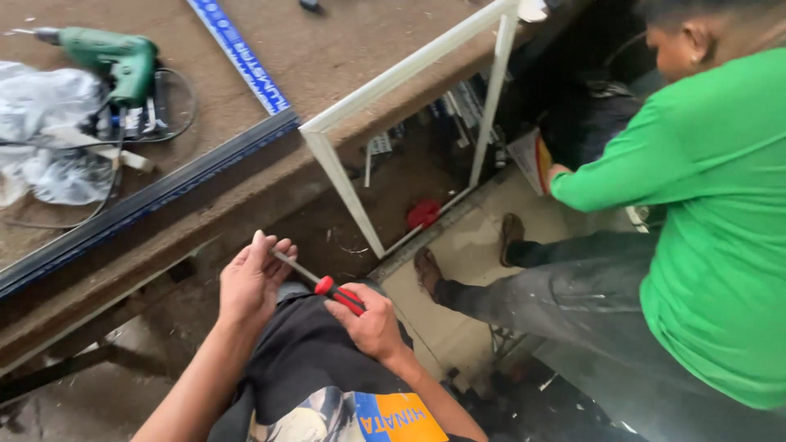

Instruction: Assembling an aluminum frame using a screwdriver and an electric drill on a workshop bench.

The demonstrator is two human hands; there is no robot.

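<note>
From the head camera, the tip of my red-and-black-handled screwdriver with its steel shaft (327, 286) is hidden behind the fingers of my left hand (252, 282), so I cannot tell what it meets there. My right hand (372, 327) is closed around the handle, low over my dark shirt, and my left hand curls loosely about the far end of the shaft; the screwdriver bridges the two hands. One green electric drill (110, 57) lies on the brown workbench (344, 49), beside one crumpled clear plastic sheet (41, 131). One white rectangular frame (409, 123) leans off the bench edge. A person in a green long-sleeved shirt (712, 213) crouches to my right, their hands cut off from sight.
</note>
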